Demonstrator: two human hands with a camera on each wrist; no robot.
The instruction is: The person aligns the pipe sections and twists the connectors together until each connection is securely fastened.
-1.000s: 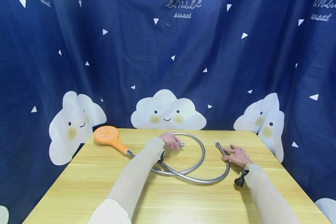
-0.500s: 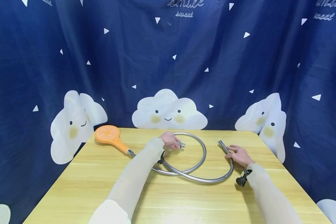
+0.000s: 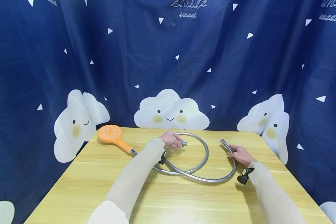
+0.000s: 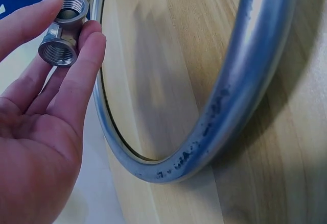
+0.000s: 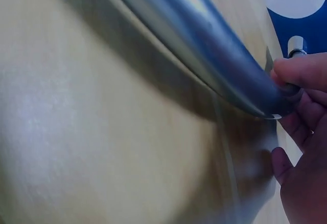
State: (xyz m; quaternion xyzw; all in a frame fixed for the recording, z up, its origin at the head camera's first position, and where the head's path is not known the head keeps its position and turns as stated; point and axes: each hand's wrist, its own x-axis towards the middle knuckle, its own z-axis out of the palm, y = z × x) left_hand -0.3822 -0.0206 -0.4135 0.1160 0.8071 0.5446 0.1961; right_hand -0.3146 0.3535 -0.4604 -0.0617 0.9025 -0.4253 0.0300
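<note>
My left hand (image 3: 170,139) pinches a small metal tee fitting (image 4: 71,29) between thumb and fingers above the table. Two of its threaded openings face the left wrist camera. My right hand (image 3: 240,154) holds a silver shower hose (image 3: 204,179) near its free end, thumb and fingers around it. The hose's metal end nut (image 3: 223,142) sticks out beyond the fingers, pointing up and away. From there the hose loops across the table, passing under my left forearm, where part is hidden. Its other end joins an orange shower head (image 3: 110,133) lying face up at the far left.
The wooden table (image 3: 179,199) has its back edge against a dark blue curtain (image 3: 145,62) printed with clouds and triangles. The curtain also hangs along both sides. The hose loop lies between my hands.
My right hand goes from spread fingers at the hose to a grip around it, shifting it slightly right and raising its end. The left hand keeps the tee fitting. The head view turns slightly left.
</note>
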